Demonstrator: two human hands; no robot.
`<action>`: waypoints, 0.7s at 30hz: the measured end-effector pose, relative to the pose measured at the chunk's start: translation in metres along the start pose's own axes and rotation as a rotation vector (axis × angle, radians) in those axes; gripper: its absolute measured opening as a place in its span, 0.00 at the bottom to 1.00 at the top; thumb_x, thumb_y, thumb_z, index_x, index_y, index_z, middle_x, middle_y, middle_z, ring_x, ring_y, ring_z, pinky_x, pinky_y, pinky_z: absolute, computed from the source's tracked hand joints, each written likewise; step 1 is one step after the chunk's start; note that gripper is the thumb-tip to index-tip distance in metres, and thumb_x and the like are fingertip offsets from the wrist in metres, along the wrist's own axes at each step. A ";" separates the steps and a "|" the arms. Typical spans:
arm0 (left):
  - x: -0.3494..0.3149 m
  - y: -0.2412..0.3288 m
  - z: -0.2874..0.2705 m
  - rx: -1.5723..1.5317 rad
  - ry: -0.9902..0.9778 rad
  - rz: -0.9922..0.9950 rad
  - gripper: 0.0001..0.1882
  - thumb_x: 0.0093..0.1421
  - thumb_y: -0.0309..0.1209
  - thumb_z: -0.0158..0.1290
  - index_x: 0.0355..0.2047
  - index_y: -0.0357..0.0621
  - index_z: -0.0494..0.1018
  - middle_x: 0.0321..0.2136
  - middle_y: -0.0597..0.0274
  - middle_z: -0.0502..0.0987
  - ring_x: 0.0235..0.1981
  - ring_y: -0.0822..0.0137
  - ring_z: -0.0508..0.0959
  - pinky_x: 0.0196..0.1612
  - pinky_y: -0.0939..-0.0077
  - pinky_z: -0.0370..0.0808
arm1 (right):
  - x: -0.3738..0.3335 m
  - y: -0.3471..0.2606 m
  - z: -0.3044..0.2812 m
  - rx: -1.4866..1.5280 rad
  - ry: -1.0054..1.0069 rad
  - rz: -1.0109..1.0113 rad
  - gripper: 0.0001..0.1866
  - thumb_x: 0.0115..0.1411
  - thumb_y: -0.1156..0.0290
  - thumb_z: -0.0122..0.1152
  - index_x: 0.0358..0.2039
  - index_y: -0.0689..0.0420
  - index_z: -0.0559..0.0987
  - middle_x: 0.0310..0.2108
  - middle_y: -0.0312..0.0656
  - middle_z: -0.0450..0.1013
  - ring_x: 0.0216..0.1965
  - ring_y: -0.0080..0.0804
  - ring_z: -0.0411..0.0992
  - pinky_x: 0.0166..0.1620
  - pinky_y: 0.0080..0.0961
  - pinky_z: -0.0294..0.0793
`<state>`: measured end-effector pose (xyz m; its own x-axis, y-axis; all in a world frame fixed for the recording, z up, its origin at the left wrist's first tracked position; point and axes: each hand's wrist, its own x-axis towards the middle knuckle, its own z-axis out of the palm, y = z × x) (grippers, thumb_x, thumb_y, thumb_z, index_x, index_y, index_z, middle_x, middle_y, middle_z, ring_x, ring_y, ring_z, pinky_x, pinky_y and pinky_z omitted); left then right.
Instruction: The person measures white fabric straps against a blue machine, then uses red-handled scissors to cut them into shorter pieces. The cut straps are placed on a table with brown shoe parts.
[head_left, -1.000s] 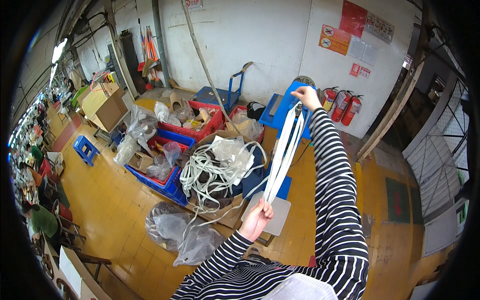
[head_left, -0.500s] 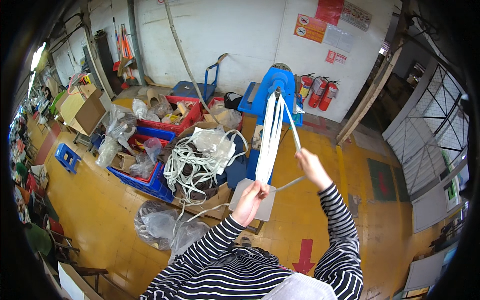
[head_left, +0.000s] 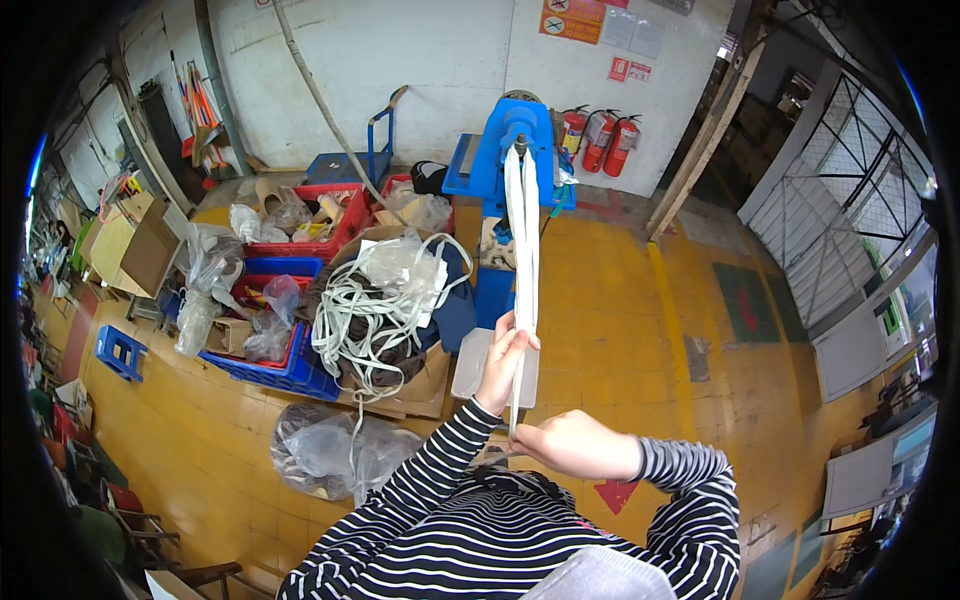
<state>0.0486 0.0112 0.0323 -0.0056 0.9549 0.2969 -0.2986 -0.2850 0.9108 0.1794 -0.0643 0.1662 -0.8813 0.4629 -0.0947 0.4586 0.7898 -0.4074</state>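
Several lengths of white flat tape (head_left: 524,230) run taut from the top of a blue machine (head_left: 517,128) down toward me. My left hand (head_left: 505,362) is closed around the near end of this bundle. Closer to my body, my right hand (head_left: 570,442) is closed on the tape's strand, which stretches from the left hand to its fingers. Left of the machine, a tangled heap of the same tape (head_left: 365,325) lies over a carton with clear plastic and dark cloth. From the heap a strand hangs down to a clear plastic bag on the floor.
A pale stool top (head_left: 465,375) stands beneath my left hand. Blue crate (head_left: 310,382) and red crate (head_left: 355,215) with bagged goods stand at left. A blue trolley (head_left: 335,168) is by the wall. Red fire extinguishers (head_left: 622,145) stand right of the machine, near a wooden post (head_left: 708,120).
My right hand has come down and left, from beside the bundle to near my body, pulling the strand with it. My left hand still grips the bundle. The view has shifted slightly.
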 end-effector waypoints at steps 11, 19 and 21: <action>-0.006 -0.011 -0.049 0.003 0.011 -0.010 0.18 0.66 0.45 0.41 0.28 0.43 0.66 0.31 0.70 0.65 0.38 0.76 0.63 0.47 0.81 0.58 | 0.112 0.149 -0.241 0.666 0.042 0.170 0.18 0.58 0.57 0.59 0.16 0.52 0.74 0.08 0.23 0.56 0.11 0.12 0.47 0.16 0.18 0.44; -0.010 -0.003 -0.034 -0.237 0.146 -0.262 0.15 0.68 0.40 0.38 0.28 0.46 0.66 0.34 0.67 0.69 0.34 0.76 0.62 0.44 0.81 0.59 | 0.250 0.280 -0.268 0.683 0.227 0.429 0.10 0.49 0.64 0.71 0.26 0.51 0.77 0.14 0.21 0.59 0.13 0.11 0.51 0.17 0.13 0.48; -0.012 -0.002 -0.031 -0.250 0.152 -0.283 0.15 0.68 0.42 0.38 0.29 0.47 0.67 0.34 0.68 0.70 0.35 0.76 0.64 0.44 0.81 0.60 | 0.268 0.297 -0.264 0.749 0.112 0.436 0.10 0.49 0.65 0.71 0.27 0.51 0.76 0.15 0.22 0.60 0.13 0.11 0.51 0.16 0.13 0.50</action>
<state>0.0198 0.0031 0.0181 -0.0248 0.9995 -0.0183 -0.5314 0.0023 0.8471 0.1097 0.4004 0.2597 -0.6103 0.7303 -0.3069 0.5220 0.0793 -0.8493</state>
